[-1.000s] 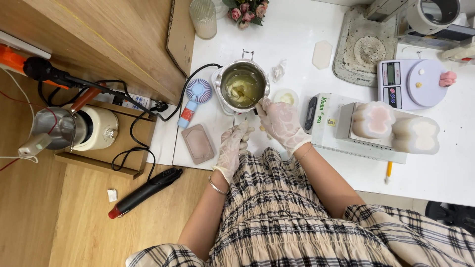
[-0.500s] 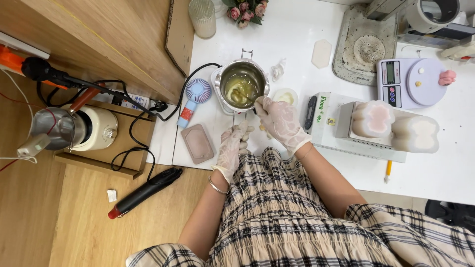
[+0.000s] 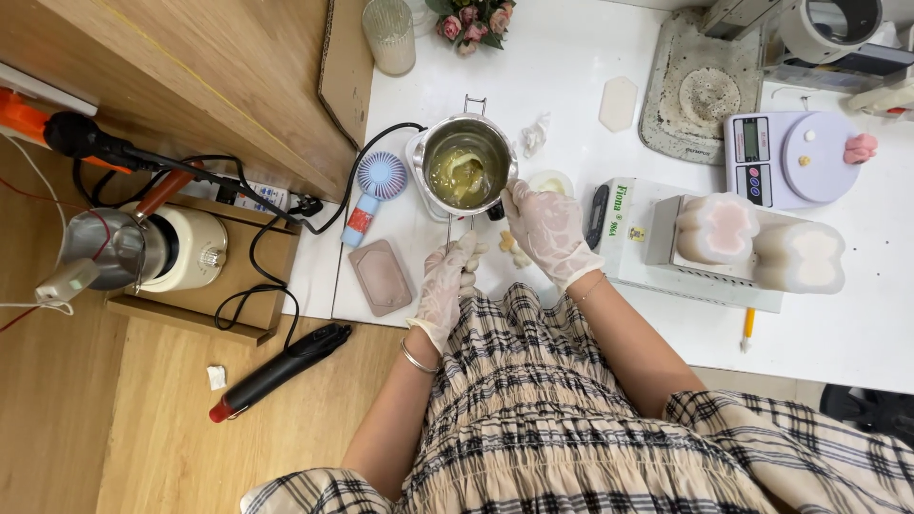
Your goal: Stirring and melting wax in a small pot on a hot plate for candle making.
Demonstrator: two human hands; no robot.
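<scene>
I see both hands in thin clear gloves, working at the near edge of the white table [image 3: 571, 57]. My right hand [image 3: 545, 228] is raised to the near right rim of the metal pot [image 3: 466, 167], fingers bunched together at the rim; whether they pinch anything I cannot tell. My left hand [image 3: 447, 281] sits just near of the pot, fingers curled loosely around the pot's thin handle, which runs toward me. Small pale yellow bits [image 3: 514, 249] lie on the table between the two hands.

The pot stands in the middle of the table, holding yellowish melted stuff with a pale lump in it. Left of the pot lies a small blue fan [image 3: 373, 188], and near of that a pinkish oblong mould [image 3: 381, 276]. Right of my right hand is a white box [image 3: 624, 238], then two flower-shaped candles [image 3: 757, 243] touching each other. A scale [image 3: 785, 157] stands farther off on the right, well apart from the pot.
</scene>
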